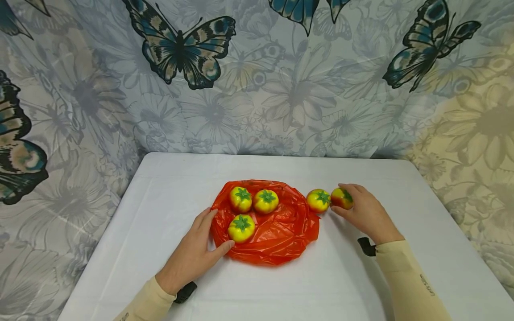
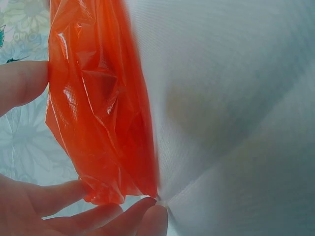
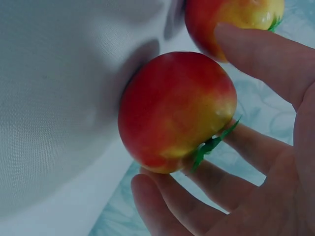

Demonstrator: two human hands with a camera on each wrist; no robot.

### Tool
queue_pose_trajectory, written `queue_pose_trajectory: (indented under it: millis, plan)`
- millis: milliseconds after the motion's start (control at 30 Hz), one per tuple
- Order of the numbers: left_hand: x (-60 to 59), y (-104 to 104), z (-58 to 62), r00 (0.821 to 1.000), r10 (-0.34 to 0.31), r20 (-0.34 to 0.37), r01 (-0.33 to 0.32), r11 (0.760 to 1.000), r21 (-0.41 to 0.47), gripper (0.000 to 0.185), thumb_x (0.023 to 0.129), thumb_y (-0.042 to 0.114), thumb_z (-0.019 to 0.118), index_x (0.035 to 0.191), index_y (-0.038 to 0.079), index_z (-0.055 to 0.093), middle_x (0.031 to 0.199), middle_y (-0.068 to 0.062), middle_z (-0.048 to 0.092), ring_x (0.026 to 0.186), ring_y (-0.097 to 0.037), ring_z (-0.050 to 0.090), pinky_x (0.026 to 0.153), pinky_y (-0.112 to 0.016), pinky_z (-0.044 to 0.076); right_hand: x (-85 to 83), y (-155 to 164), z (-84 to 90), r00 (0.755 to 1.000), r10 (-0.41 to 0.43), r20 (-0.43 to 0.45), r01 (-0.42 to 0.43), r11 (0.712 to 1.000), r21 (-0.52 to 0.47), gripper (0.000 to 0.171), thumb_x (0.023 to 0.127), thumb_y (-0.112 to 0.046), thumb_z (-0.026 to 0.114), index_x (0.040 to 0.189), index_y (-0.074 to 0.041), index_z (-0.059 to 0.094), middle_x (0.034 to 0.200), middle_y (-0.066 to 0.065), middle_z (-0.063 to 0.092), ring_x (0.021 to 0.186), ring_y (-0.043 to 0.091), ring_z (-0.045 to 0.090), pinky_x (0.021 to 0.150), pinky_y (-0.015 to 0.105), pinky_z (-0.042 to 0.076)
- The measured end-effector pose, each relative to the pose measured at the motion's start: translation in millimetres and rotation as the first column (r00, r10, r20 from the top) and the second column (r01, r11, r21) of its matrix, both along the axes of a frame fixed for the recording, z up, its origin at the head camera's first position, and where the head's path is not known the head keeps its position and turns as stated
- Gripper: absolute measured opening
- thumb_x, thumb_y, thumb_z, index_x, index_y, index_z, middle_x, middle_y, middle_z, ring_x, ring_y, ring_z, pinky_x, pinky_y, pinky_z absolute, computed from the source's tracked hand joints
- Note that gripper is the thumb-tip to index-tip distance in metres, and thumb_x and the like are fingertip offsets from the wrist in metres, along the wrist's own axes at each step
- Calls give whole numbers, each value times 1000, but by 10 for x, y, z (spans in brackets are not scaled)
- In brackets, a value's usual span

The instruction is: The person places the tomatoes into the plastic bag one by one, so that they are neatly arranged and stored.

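A red plastic bag (image 1: pixel 277 236) lies opened out on the white table, with three yellow-green and red tomatoes (image 1: pixel 242 228) in its left part. My left hand (image 1: pixel 198 247) holds the bag's left rim, thumb at the front edge and fingers along the far side. In the left wrist view, the bag's creased side (image 2: pixel 101 98) shows between thumb and fingers. My right hand (image 1: pixel 367 211) grips a tomato (image 3: pixel 177 110) right of the bag, its green calyx turned toward the palm. Another tomato (image 1: pixel 318 200) sits between that one and the bag's right rim, close by my right thumb (image 3: pixel 261 56).
The white table (image 1: pixel 176 178) has rounded far corners. Behind and beside it hangs patterned cloth (image 1: pixel 297 89) with flowers and butterflies. A dark wrist strap shows at each sleeve's cuff.
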State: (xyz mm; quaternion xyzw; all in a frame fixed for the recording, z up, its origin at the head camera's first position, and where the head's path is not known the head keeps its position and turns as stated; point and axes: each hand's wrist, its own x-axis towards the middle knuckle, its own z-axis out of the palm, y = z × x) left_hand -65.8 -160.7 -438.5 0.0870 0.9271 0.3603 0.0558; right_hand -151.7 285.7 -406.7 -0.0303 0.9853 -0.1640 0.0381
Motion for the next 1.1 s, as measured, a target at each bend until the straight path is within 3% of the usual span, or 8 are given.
queue_pose_trajectory:
  millis: [533, 833, 1100]
  plan:
    - [-10, -13, -18, 1000, -4, -4, 4, 1000, 3, 100, 95, 55, 80, 170, 10, 32, 178, -13, 27, 159, -37, 41, 123, -60, 45, 30, 37, 41, 998, 28, -48, -28, 1000, 14, 65, 100, -31, 79, 154, -3, 54, 153, 33, 53, 138, 56, 51, 113, 76, 44]
    - [-12, -14, -7, 1000, -4, -7, 4, 1000, 2, 100, 95, 56, 79, 170, 9, 32, 177, -13, 27, 159, -37, 41, 123, -59, 45, 118, -17, 290, 989, 80, -122, -77, 997, 25, 63, 98, -29, 81, 152, -5, 57, 148, 30, 58, 134, 54, 56, 108, 74, 48]
    - [-8, -19, 1, 1000, -5, 4, 5, 1000, 3, 100, 95, 56, 79, 170, 10, 31, 178, -13, 27, 160, -36, 41, 123, -59, 46, 215, -257, 554, 982, 122, -145, -117, 992, 42, 63, 97, -27, 83, 151, -8, 59, 149, 26, 59, 134, 52, 57, 106, 74, 51]
